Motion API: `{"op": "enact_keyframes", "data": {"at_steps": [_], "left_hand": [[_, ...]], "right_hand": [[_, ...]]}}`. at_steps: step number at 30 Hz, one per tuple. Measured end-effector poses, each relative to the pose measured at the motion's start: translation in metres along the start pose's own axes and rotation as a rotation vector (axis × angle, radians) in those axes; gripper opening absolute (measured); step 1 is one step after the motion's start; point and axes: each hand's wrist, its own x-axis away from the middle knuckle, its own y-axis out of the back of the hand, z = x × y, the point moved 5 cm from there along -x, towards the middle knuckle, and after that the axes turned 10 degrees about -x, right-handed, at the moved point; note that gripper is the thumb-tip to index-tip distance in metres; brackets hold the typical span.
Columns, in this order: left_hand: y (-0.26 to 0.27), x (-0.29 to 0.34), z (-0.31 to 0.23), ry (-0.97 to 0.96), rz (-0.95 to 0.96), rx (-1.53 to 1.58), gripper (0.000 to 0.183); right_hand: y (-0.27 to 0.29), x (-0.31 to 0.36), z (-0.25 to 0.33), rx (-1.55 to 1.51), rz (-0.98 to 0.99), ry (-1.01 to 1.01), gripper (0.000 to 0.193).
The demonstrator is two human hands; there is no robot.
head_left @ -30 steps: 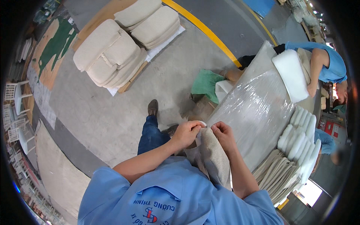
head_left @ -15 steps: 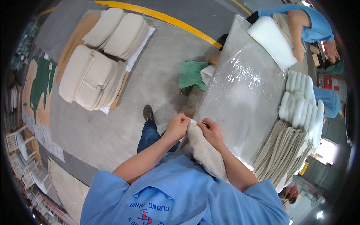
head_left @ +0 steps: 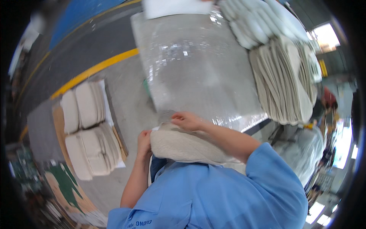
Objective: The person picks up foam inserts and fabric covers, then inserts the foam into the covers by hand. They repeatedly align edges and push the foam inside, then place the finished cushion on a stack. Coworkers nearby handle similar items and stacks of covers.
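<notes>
In front of my body lies a beige fabric cushion cover, bunched and folded across my waist. My left hand is closed on its left end, with a bit of white showing by the fingertips. Just above the cover's upper edge is my right hand, its fingers loosely bent and apart from the cloth. Part of the cover is hidden behind my right forearm.
A table under clear plastic film stands ahead. On its right are a stack of beige covers and white padding pieces. A white pad lies at its far edge. Beige cushion stacks sit on the floor at left.
My body and view have turned right, toward the table. The cover now lies more level across my waist. My right hand has come away from the pinched end; my left still grips it.
</notes>
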Motion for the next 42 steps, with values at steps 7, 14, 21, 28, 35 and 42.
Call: {"op": "enact_keyframes", "data": {"at_steps": [7,14,21,28,35,42], "left_hand": [[0.000,0.015,-0.037,0.107,0.350,0.017,0.033],[-0.011,0.046,-0.107,0.163,0.702,-0.201,0.052],[0.035,0.008,-0.168,0.252,0.715,-0.497,0.066],[-0.019,-0.025,-0.196,-0.704,0.268,-2.088,0.068],[-0.220,0.074,-0.098,-0.750,1.271,-1.468,0.034],[-0.253,0.095,-0.046,-0.503,1.342,-1.486,0.031]], "right_hand": [[0.141,0.257,-0.136,-0.546,-0.370,-0.288,0.066],[0.027,0.299,-0.149,-1.251,-0.886,0.216,0.071],[-0.094,0.275,-0.083,-1.324,-1.163,0.299,0.076],[-0.173,0.251,-0.117,-1.688,-1.508,0.334,0.055],[-0.191,0.238,-0.131,-1.831,-1.579,0.403,0.019],[-0.096,0.271,-0.152,-1.181,-1.357,0.059,0.028]]}}
